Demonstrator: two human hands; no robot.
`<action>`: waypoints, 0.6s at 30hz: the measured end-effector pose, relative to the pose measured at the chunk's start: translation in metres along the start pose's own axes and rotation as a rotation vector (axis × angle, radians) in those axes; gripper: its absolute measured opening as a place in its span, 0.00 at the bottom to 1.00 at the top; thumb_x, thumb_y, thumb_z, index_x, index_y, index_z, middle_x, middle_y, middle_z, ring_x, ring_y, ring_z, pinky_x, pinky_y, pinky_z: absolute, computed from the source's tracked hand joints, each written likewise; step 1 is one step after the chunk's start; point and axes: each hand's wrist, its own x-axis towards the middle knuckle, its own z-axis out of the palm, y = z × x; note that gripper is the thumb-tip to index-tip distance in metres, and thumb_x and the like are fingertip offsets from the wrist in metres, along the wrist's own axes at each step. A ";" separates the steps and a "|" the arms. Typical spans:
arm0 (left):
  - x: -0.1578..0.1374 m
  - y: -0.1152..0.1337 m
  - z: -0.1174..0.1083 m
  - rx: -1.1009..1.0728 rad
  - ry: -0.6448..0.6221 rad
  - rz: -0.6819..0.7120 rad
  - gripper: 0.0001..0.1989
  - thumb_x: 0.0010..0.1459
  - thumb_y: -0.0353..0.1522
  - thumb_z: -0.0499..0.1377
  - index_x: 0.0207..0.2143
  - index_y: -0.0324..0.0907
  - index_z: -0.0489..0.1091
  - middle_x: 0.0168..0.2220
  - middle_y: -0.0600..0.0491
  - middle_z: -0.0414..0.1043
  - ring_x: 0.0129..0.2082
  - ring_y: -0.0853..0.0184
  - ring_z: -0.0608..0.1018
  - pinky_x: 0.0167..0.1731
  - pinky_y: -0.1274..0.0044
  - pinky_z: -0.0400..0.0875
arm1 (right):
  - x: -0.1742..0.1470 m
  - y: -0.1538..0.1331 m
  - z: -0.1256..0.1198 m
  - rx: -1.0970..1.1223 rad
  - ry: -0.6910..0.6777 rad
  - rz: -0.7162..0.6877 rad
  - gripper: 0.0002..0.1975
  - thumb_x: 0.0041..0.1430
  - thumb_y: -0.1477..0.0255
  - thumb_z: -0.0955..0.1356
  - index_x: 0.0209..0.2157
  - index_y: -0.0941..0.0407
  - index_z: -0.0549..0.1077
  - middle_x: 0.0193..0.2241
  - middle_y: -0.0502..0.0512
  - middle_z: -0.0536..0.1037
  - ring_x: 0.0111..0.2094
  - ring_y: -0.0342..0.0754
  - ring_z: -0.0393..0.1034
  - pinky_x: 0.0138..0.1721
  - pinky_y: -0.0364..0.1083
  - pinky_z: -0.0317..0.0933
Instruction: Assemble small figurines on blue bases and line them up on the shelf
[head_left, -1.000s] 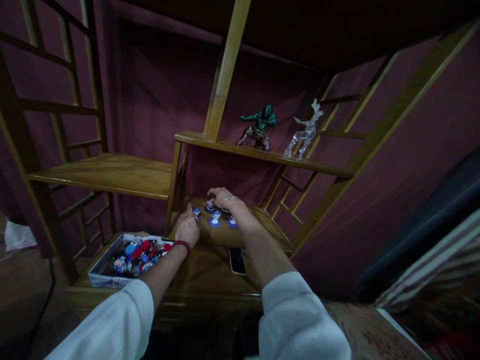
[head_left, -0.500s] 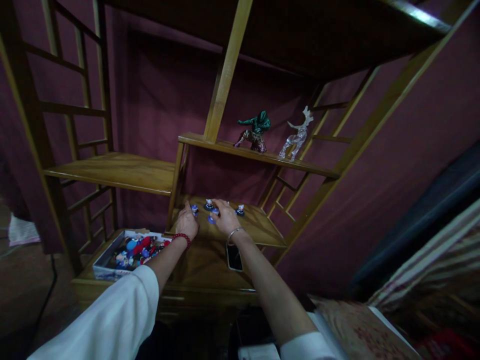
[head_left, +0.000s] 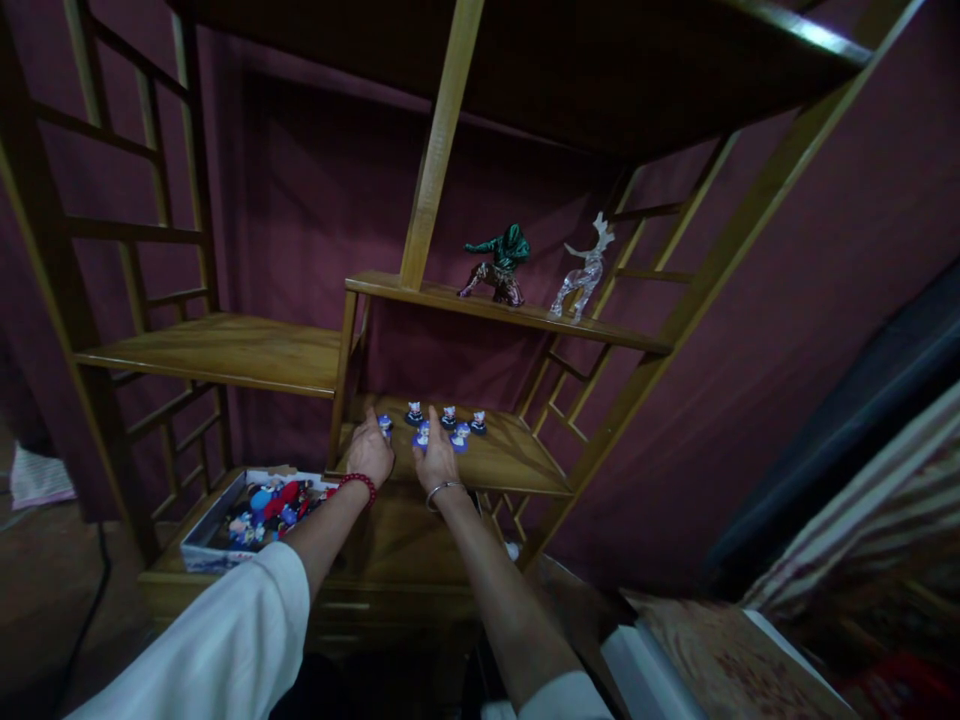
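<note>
On the lower shelf (head_left: 517,457), my left hand (head_left: 370,452) closes around a small purple-and-blue figurine (head_left: 385,425), index finger along its left side; the thumb is hard to make out. My right hand (head_left: 437,458) is open, its index finger stretched up between two purple-based figurines, one on the left (head_left: 421,436) and another on the right (head_left: 460,436). Whether it touches either is unclear. Behind them stand black-based figurines with pale heads: a left one (head_left: 414,412), a middle one (head_left: 448,416) and a right one (head_left: 478,422).
At the lower left a box (head_left: 214,555) holds many jumbled colourful figurines. Above the hands, a shelf board (head_left: 540,316) carries a green hooded figure (head_left: 506,262) and a clear deer figure (head_left: 583,270). A post (head_left: 442,150) rises from it. A white box (head_left: 649,670) lies at the lower right.
My right hand has drawn back and to the left, uncovering the right purple figurine and the middle black-based one. My left hand stays by its figurine. The view has shifted slightly.
</note>
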 end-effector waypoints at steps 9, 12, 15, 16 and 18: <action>0.001 0.001 -0.001 0.032 -0.015 -0.010 0.31 0.51 0.26 0.51 0.57 0.28 0.47 0.45 0.39 0.68 0.48 0.61 0.69 0.46 0.75 0.63 | 0.010 0.002 0.007 -0.008 -0.019 0.031 0.38 0.51 0.76 0.63 0.60 0.60 0.40 0.51 0.63 0.66 0.50 0.50 0.62 0.48 0.44 0.56; 0.001 0.002 -0.002 0.035 -0.042 -0.027 0.31 0.52 0.26 0.51 0.58 0.29 0.47 0.45 0.39 0.68 0.48 0.62 0.70 0.46 0.76 0.63 | 0.010 0.002 0.006 -0.018 -0.047 0.059 0.38 0.52 0.74 0.63 0.60 0.61 0.39 0.49 0.63 0.68 0.48 0.50 0.63 0.47 0.44 0.57; 0.001 0.003 -0.004 0.031 -0.067 -0.042 0.31 0.51 0.26 0.52 0.58 0.29 0.47 0.46 0.39 0.68 0.48 0.61 0.69 0.46 0.76 0.63 | 0.010 0.002 0.005 -0.019 -0.073 0.069 0.39 0.53 0.73 0.64 0.60 0.61 0.37 0.46 0.62 0.70 0.46 0.50 0.65 0.45 0.44 0.58; 0.001 0.003 -0.004 0.033 -0.069 -0.039 0.31 0.51 0.26 0.52 0.58 0.29 0.47 0.46 0.39 0.67 0.48 0.61 0.69 0.46 0.75 0.62 | 0.010 0.002 0.005 -0.017 -0.080 0.068 0.39 0.53 0.73 0.64 0.60 0.60 0.37 0.46 0.61 0.70 0.46 0.50 0.66 0.45 0.44 0.58; 0.001 0.004 -0.005 0.040 -0.067 -0.025 0.31 0.51 0.26 0.52 0.58 0.29 0.47 0.46 0.38 0.67 0.49 0.61 0.68 0.47 0.75 0.62 | 0.010 0.002 0.005 -0.014 -0.089 0.067 0.39 0.53 0.73 0.64 0.60 0.59 0.37 0.47 0.61 0.70 0.46 0.50 0.66 0.45 0.44 0.58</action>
